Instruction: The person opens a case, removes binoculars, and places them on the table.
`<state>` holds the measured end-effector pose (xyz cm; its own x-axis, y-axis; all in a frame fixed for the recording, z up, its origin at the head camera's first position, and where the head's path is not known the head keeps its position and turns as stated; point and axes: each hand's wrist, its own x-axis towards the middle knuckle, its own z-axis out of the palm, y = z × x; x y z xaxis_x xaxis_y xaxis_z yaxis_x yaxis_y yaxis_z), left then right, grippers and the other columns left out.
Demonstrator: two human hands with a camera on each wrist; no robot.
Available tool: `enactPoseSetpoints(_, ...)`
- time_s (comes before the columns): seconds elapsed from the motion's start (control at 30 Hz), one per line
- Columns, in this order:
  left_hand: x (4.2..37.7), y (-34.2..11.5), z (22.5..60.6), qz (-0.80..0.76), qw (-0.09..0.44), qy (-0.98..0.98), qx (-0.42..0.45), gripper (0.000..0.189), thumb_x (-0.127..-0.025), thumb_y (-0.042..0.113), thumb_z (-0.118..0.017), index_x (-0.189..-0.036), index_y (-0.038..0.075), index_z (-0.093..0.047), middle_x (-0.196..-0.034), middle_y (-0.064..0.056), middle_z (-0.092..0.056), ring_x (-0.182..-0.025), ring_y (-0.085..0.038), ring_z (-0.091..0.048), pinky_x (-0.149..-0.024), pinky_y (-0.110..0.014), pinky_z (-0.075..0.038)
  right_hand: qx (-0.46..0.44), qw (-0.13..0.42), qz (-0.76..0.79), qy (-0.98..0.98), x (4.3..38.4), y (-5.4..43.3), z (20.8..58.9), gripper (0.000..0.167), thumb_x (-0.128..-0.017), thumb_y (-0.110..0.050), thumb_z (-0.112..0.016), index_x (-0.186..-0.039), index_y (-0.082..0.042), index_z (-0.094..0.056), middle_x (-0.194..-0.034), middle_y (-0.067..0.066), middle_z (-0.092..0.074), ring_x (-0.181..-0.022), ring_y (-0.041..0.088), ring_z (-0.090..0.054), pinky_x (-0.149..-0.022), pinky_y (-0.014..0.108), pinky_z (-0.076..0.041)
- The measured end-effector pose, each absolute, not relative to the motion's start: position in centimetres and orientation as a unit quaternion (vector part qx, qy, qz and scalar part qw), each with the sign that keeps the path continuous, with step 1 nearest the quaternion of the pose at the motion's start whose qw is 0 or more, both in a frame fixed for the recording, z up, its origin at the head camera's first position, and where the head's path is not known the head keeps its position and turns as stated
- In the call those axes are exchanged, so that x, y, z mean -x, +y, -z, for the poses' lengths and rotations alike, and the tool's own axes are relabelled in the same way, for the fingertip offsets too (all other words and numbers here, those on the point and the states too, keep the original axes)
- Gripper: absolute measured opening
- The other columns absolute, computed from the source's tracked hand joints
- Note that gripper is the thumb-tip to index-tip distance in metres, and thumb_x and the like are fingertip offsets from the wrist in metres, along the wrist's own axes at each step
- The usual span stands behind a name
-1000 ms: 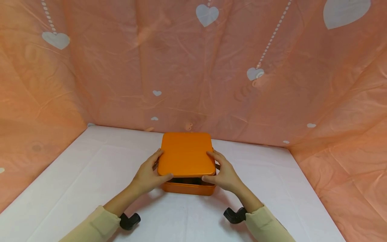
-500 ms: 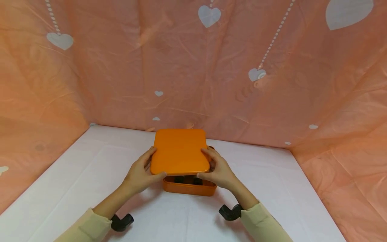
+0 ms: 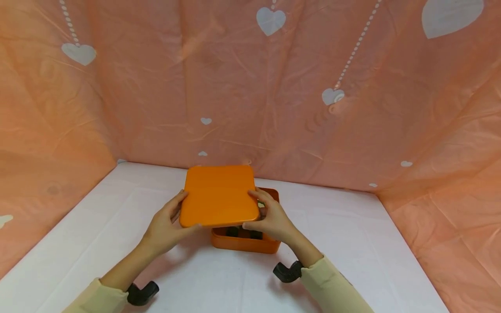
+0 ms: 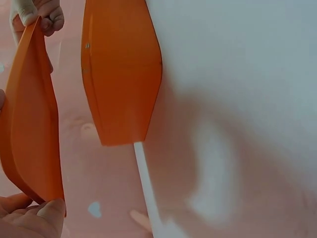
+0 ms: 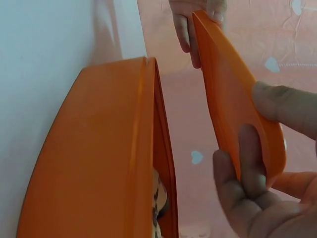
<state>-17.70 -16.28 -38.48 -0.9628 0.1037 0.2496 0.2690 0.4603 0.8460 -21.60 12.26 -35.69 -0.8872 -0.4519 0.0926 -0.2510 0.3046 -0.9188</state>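
Observation:
An orange box lid (image 3: 219, 195) is held up between both hands in the head view, tilted and apart from the orange box (image 3: 246, 244). My left hand (image 3: 164, 226) grips its left edge, thumb at the near corner. On the opposite edge, my right hand (image 3: 272, 219) pinches it. The right wrist view shows the right fingers (image 5: 252, 153) curled against the lid's underside. Left of the box's right side, the lid covers much of the opening. Dark items (image 3: 256, 234) and a bit of green (image 3: 261, 203) show inside; their kinds are unclear.
The box stands on a white-covered table (image 3: 332, 243). Behind it and along both sides hangs a pink curtain (image 3: 250, 87) printed with hearts. A black curved piece (image 3: 142, 293) sticks out at the left wrist, another (image 3: 287, 272) at the right wrist.
Both hands have lifted the lid off the box and carried it to the left. More of the box's inside shows at the front and right. The box has stayed in place.

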Motion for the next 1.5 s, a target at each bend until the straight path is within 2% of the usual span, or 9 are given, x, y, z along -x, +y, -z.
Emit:
enactPoseSetpoints(0.2,17.0,-17.6,38.1,0.499,0.094,-0.855,0.106,0.093,-0.078,0.022,-0.081,-0.15,-0.001,-0.027,-0.158,-0.018,-0.025,-0.14,-0.039,-0.034,-0.103,-0.009,-0.034,0.231,0.085,0.532,0.81,21.6,10.9,35.8,0.084,-0.075,-0.005,-0.08,-0.147,-0.006,-0.036,-0.161,0.014,-0.014,-0.09,0.021,-0.069,-0.072,0.025,-0.06)
enactPoseSetpoints(0.3,16.6,-18.3,37.8,0.496,0.094,-0.857,0.103,0.094,-0.078,0.023,-0.081,-0.151,0.001,-0.026,-0.158,-0.018,-0.025,-0.14,-0.039,-0.035,-0.097,0.001,-0.03,0.239,0.084,0.534,0.807,21.6,10.1,35.8,0.084,-0.076,-0.005,-0.08,-0.147,-0.006,-0.037,-0.161,0.012,-0.015,-0.091,0.021,-0.069,-0.072,0.025,-0.059)
enactPoseSetpoints(0.43,16.0,-19.3,37.6,0.488,0.093,-0.863,0.093,0.094,-0.079,0.026,-0.08,-0.152,0.003,-0.025,-0.159,-0.016,-0.023,-0.14,-0.04,-0.035,-0.095,0.004,-0.029,0.241,0.094,0.541,0.801,21.5,9.0,35.8,0.084,-0.076,-0.005,-0.08,-0.148,-0.007,-0.036,-0.161,0.008,-0.013,-0.101,0.026,-0.068,-0.075,0.025,-0.059)
enactPoseSetpoints(0.6,15.4,-20.2,37.8,0.477,0.098,-0.869,0.086,0.094,-0.079,0.028,-0.08,-0.152,0.003,-0.025,-0.159,-0.017,-0.023,-0.138,-0.043,-0.036,-0.094,0.006,-0.028,0.238,0.092,0.522,0.814,21.4,7.9,36.1,0.083,-0.075,-0.009,-0.082,-0.147,-0.011,-0.039,-0.161,0.005,-0.016,-0.095,0.021,-0.069,-0.075,0.023,-0.059)
enactPoseSetpoints(0.83,14.3,-21.2,38.1,0.46,0.112,-0.878,0.076,0.093,-0.08,0.026,-0.079,-0.152,0.002,-0.024,-0.157,-0.021,-0.026,-0.133,-0.047,-0.038,-0.089,0.009,-0.025,0.249,0.081,0.493,0.83,21.2,6.5,36.5,0.083,-0.074,-0.016,-0.083,-0.146,-0.013,-0.042,-0.16,0.008,-0.02,-0.101,0.022,-0.068,-0.082,0.026,-0.058)
enactPoseSetpoints(0.97,13.8,-21.9,38.5,0.456,0.109,-0.881,0.068,0.094,-0.08,0.026,-0.079,-0.152,0.004,-0.023,-0.157,-0.021,-0.025,-0.133,-0.048,-0.038,-0.088,0.01,-0.025,0.254,0.06,0.464,0.847,20.8,5.8,36.5,0.082,-0.073,-0.02,-0.084,-0.144,-0.014,-0.045,-0.159,0.008,-0.024,-0.131,0.027,-0.05,-0.105,0.041,-0.046)
enactPoseSetpoints(1.07,13.6,-22.4,38.8,0.451,0.108,-0.884,0.063,0.094,-0.08,0.025,-0.079,-0.153,0.004,-0.022,-0.156,-0.023,-0.026,-0.132,-0.049,-0.038,-0.088,0.01,-0.025,0.257,0.049,0.447,0.856,20.6,5.3,36.5,0.081,-0.072,-0.022,-0.085,-0.143,-0.014,-0.046,-0.159,0.009,-0.026,-0.145,0.029,-0.029,-0.114,0.048,-0.035)
enactPoseSetpoints(1.23,13.2,-23.4,39.3,0.438,0.106,-0.891,0.054,0.095,-0.081,0.024,-0.078,-0.153,0.004,-0.02,-0.153,-0.027,-0.029,-0.129,-0.05,-0.039,-0.086,0.01,-0.025,0.264,0.048,0.435,0.859,20.2,4.1,36.6,0.081,-0.072,-0.023,-0.084,-0.143,-0.014,-0.046,-0.158,0.01,-0.027,-0.145,0.031,-0.03,-0.115,0.05,-0.033)
enactPoseSetpoints(1.5,12.7,-24.9,40.0,0.419,0.096,-0.902,0.043,0.096,-0.081,0.022,-0.077,-0.154,0.003,-0.018,-0.151,-0.033,-0.028,-0.125,-0.054,-0.039,-0.083,0.011,-0.025,0.278,0.032,0.421,0.863,20.0,2.2,37.2,0.078,-0.072,-0.019,-0.085,-0.14,-0.009,-0.049,-0.156,0.015,-0.029,-0.134,0.032,-0.045,-0.108,0.04,-0.043)
